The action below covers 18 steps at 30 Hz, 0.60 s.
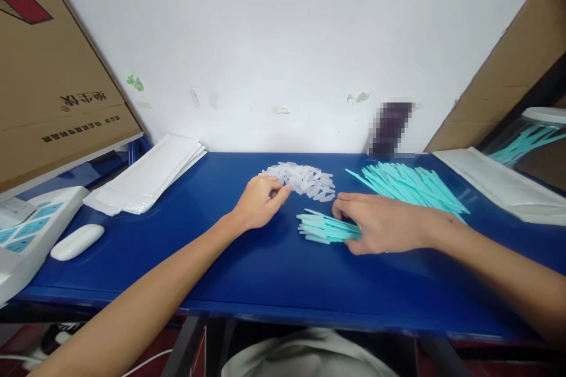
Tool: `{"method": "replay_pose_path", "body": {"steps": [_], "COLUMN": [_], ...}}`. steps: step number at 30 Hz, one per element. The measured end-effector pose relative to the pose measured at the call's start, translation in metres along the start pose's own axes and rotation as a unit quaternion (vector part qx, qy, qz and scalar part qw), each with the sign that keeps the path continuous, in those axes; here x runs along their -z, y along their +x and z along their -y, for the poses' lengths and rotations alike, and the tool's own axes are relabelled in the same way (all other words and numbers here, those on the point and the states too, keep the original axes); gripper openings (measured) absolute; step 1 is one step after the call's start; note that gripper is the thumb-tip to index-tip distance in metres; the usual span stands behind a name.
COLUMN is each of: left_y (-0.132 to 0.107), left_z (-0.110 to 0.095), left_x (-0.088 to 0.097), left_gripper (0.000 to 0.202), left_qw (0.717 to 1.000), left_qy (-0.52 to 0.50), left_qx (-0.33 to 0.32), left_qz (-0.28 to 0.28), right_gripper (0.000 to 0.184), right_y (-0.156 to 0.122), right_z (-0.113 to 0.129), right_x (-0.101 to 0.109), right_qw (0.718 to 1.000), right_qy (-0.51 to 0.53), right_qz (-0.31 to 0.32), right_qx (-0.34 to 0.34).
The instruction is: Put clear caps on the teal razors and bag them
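Note:
My left hand (262, 200) is at the near left edge of a heap of small translucent white plastic sleeves (305, 179). Its fingers are curled and closed towards the thumb; whatever they may pinch is hidden. To the right, my right hand (380, 221) lies over a small bundle of thin teal plastic sticks (325, 227), thumb on the near side and fingers on the far side. The sticks' left ends poke out of the grip and carry pale sleeves. Behind that hand, a larger pile of teal sticks (411, 185) lies loose on the blue table (283, 280).
White flat packets (150, 171) lie at the left, near a white rounded case (77, 241) and a power strip (33, 232). Another white packet (504, 185) and a clear jar (526, 138) with teal sticks are at the right. A dark pixelated object (390, 129) leans on the wall.

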<state>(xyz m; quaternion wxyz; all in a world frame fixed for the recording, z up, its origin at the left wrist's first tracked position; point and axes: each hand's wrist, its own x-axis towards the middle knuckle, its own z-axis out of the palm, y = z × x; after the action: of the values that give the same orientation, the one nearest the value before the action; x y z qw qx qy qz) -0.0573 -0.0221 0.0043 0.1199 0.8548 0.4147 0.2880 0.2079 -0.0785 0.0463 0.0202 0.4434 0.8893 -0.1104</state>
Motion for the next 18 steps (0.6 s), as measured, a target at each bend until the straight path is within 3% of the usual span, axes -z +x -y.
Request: {"method": "replay_pose_path", "body": {"steps": [4,6,8,12,18], "left_y": [-0.005,-0.010,-0.014,-0.020,-0.023], "left_z": [-0.008,-0.013,-0.019,-0.028,-0.031], "left_x": [-0.002,-0.002,-0.004,-0.011,-0.021], "left_gripper": [0.050,0.039,0.042,0.058,0.038], "left_qw": [1.000,0.998,0.993,0.982,0.972], "left_qy": [0.002,-0.019,-0.020,0.027,0.113], "left_qx": [-0.021,-0.052,-0.100,-0.132,-0.135], "left_qz": [0.021,0.036,0.061,0.130,0.159], "right_gripper": [0.016,0.017,0.023,0.029,0.027], "right_y": [0.010,0.015,0.018,0.021,0.022], "right_z": [0.019,0.027,0.033,0.035,0.027], "right_x": [0.007,0.007,0.004,-0.006,-0.023], "right_qw": [0.996,0.992,0.989,0.986,0.988], "right_qy": [-0.061,-0.091,-0.120,-0.158,-0.154], "right_qz": [0.058,0.076,0.078,0.056,-0.012], "right_qx": [-0.034,-0.037,-0.029,-0.012,0.021]}}
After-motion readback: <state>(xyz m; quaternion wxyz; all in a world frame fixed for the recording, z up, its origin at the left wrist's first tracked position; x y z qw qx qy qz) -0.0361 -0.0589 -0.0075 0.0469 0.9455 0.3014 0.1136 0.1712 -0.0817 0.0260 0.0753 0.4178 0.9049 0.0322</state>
